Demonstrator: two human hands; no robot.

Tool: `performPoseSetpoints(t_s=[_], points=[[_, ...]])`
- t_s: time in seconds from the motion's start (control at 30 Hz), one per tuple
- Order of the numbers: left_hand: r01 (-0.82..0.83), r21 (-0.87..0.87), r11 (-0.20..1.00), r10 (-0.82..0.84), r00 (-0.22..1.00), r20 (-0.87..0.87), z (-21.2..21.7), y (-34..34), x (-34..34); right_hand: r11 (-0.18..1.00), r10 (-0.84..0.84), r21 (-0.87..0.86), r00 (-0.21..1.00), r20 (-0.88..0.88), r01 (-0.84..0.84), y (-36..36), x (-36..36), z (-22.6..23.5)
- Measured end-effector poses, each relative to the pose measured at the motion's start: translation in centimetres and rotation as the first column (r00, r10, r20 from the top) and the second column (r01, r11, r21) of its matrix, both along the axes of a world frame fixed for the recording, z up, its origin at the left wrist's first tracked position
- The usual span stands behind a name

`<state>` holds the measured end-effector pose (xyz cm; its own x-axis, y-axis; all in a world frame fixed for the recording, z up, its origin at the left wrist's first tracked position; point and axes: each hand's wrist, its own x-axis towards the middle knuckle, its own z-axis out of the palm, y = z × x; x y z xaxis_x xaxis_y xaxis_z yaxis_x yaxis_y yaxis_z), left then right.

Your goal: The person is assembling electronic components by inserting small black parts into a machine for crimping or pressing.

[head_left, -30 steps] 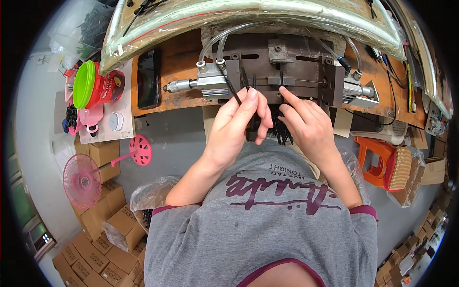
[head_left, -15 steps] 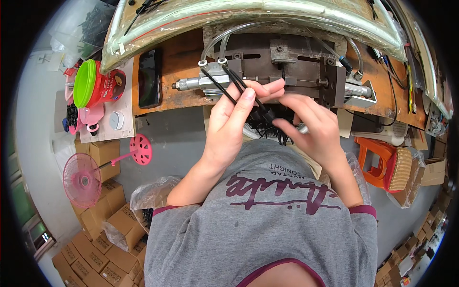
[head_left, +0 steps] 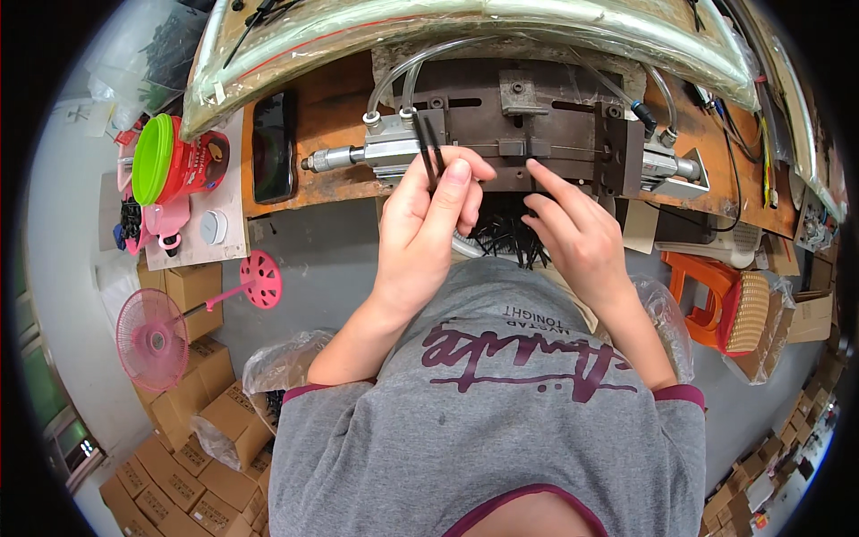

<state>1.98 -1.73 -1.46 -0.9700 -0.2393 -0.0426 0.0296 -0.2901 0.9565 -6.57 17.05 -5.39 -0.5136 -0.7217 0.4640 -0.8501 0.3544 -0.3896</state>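
Note:
My left hand (head_left: 420, 219) is closed around a few thin black rods (head_left: 428, 143), which stick up past its thumb and fingers. My right hand (head_left: 583, 234) has its index finger stretched out and the other fingers loosely bent, with nothing visible in them. Its index fingertip is at the small block (head_left: 512, 149) in the middle of the dark metal fixture (head_left: 465, 119), by the lower end of a thin dark rod there. Whether it presses on the rod or block, I cannot tell. Below and between my hands lies a pile of black rod-like pieces (head_left: 506, 237).
Silver pneumatic cylinders flank the fixture, left (head_left: 389, 150) and right (head_left: 662, 166), with clear tubes (head_left: 420, 63) attached. A phone (head_left: 274, 148) and a red-and-green bucket (head_left: 179, 161) are on the left. A pink fan (head_left: 154, 338), cartons (head_left: 170, 474) and an orange stool (head_left: 702, 300) stand around me.
My hands have moved apart. The right has gone from beside the left hand's rods to the fixture's middle, index finger extended. The rods in my left hand now stand more upright.

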Motion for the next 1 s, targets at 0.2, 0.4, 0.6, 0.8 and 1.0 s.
performPoseSetpoints(t_s=[0.2,0.4,0.6,0.8,1.0], points=[[-0.04,0.001,0.999,0.039,0.998,-0.054,0.2,0.4,-0.1,0.99,-0.07,0.114,0.995,-0.075,0.078,-1.4,0.0,0.1],[-0.073,0.022,0.997,0.075,0.991,-0.112,0.4,1.1,-0.5,0.989,-0.048,0.134,0.996,-0.073,0.058,-1.5,-0.3,0.9],[0.077,0.077,0.994,-0.074,0.996,-0.043,0.1,2.3,-0.2,0.918,0.234,-0.334,0.972,0.024,-0.213,-1.4,0.7,3.8],[0.004,-0.171,0.985,-0.014,0.998,-0.059,-0.3,1.8,-0.1,0.966,0.078,-0.254,0.991,0.107,-0.048,0.3,0.8,2.6],[0.084,0.014,0.996,-0.084,0.996,0.024,0.6,0.2,0.3,1.0,-0.016,-0.026,0.998,0.064,0.017,-0.1,0.2,0.4]])
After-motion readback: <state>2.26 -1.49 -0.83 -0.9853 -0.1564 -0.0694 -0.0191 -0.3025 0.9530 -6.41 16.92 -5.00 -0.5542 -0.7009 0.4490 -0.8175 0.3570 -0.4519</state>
